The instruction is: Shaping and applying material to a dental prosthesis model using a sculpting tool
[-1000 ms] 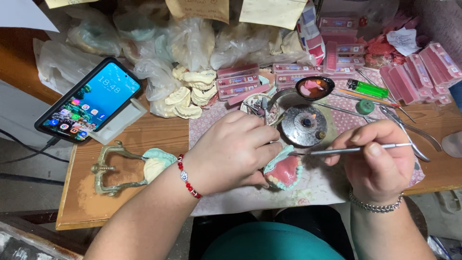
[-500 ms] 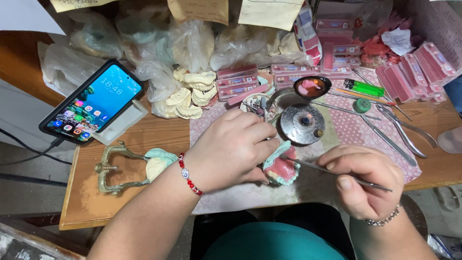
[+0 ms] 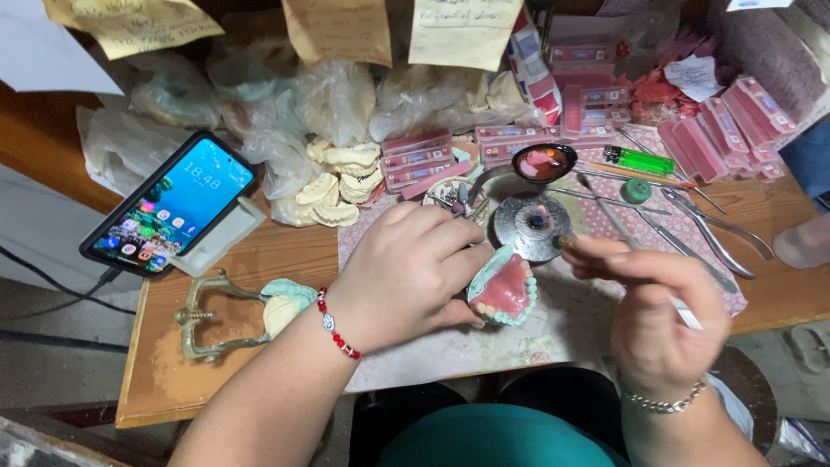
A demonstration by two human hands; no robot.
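The left hand (image 3: 415, 272), with a red bead bracelet (image 3: 337, 322) at its wrist, lies palm down and curls its fingers around a pink wax denture set on a pale green plaster cast (image 3: 504, 291); the cast pokes out just to the right of the fingertips, teeth facing up. The right hand (image 3: 654, 316), wearing a silver chain bracelet (image 3: 661, 402), is pinched shut on a thin metal wax instrument (image 3: 683, 310), blurred, whose tip points up and to the left toward a small round metal burner with a tiny flame (image 3: 533, 223). That burner stands just beyond the left hand's fingertips and just left of the right thumb. Past it sits a dark metal spoon holding pink wax (image 3: 541, 162).

Left of the left wrist, on the bare wooden bench (image 3: 216, 380), rests a brass articulator frame carrying another pale green cast (image 3: 229, 313). Further left and away from that hand, a smartphone with a lit screen (image 3: 169, 207) leans on a stand. Beyond the left knuckles lie cream plaster jaw models (image 3: 341, 182) among clear plastic bags. To the right of the right hand are steel pliers (image 3: 718, 229), a green lighter (image 3: 644, 159) and pink tooth-card trays (image 3: 718, 130).
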